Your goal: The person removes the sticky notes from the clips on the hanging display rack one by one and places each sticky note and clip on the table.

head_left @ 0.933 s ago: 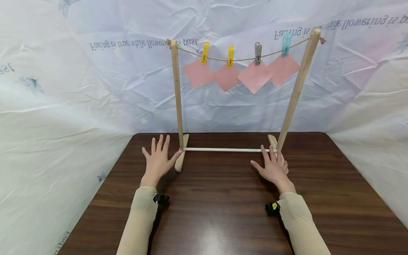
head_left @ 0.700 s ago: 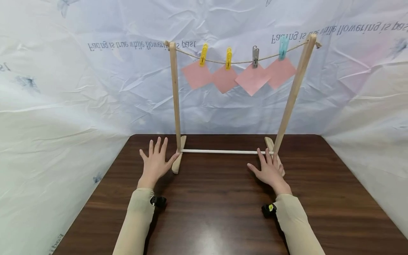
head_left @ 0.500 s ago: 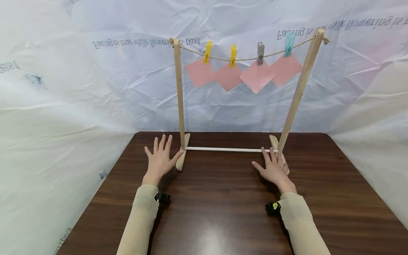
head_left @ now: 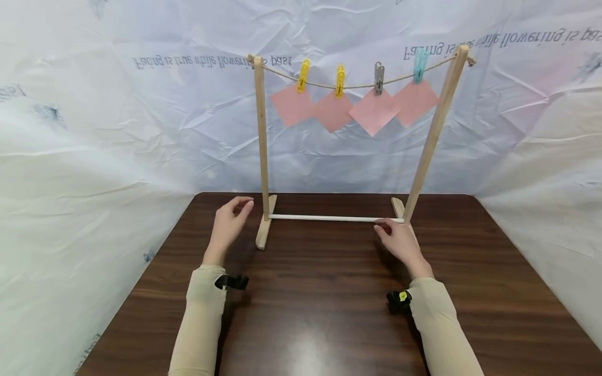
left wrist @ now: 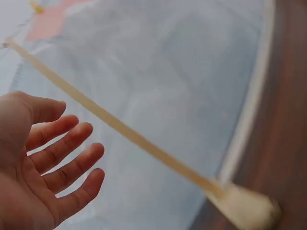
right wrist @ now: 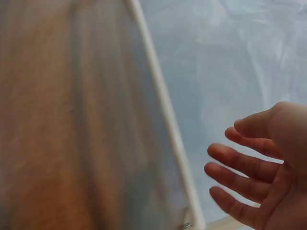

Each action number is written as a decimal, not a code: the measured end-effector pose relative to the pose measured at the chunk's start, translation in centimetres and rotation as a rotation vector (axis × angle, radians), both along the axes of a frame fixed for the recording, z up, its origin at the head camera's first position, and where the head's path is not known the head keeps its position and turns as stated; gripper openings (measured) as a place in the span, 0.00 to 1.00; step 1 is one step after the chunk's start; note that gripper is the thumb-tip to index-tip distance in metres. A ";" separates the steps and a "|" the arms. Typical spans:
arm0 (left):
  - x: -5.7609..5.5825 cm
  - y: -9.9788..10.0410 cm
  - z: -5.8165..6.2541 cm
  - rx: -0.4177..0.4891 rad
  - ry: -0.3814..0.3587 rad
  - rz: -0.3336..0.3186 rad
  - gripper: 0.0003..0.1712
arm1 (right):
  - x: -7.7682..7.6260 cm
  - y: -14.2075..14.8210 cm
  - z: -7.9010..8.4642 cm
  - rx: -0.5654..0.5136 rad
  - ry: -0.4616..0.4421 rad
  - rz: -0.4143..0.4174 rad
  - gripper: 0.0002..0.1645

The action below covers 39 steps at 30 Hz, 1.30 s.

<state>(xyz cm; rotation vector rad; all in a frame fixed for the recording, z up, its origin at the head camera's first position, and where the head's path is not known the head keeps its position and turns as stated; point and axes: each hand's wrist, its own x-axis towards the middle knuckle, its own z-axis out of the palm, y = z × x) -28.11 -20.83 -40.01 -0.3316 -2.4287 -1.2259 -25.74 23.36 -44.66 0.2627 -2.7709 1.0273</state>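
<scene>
Currently my left hand (head_left: 228, 223) and right hand (head_left: 401, 242), fingers loosely bent, hold nothing, near the wooden stand (head_left: 262, 141); wide feet (head_left: 263, 235) likely steady it on the counter (head_left: 310, 292), clips (head_left: 339, 81) keep pink papers (head_left: 374, 114) hanging off its rope (head_left: 359, 86).

So the head cam sits above and behind the left hand (head_left: 228, 222) and right hand (head_left: 398, 241), looking forward and down over the table (head_left: 320, 292) to the sheet (head_left: 141, 141) beyond them. It's the farthest back of the three. Left wrist cam is way closer, looking from the palm side past the fingers, rolled so the table lands on the right. It shares the wooden post (head_left: 261, 130) beside the left hand with the head view. Right wrist cam's also tight on its own hand, rolled the other way, table on the left, kinda blurry there. Head and right wrist both catch the white rod (head_left: 329, 218) near that hand.
</scene>
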 end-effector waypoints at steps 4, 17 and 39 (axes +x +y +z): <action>-0.5 1.3 2.6 0.256 0.004 -0.076 0.22 | 0.2 0.2 1.9 -0.085 0.084 -0.021 0.20; -2.0 4.9 9.9 0.526 0.065 -0.207 0.23 | 1.1 0.3 12.0 -0.276 0.321 -0.074 0.23; -3.2 9.7 13.1 0.604 -0.088 -0.258 0.22 | -0.2 -5.8 26.8 -0.417 0.547 0.016 0.17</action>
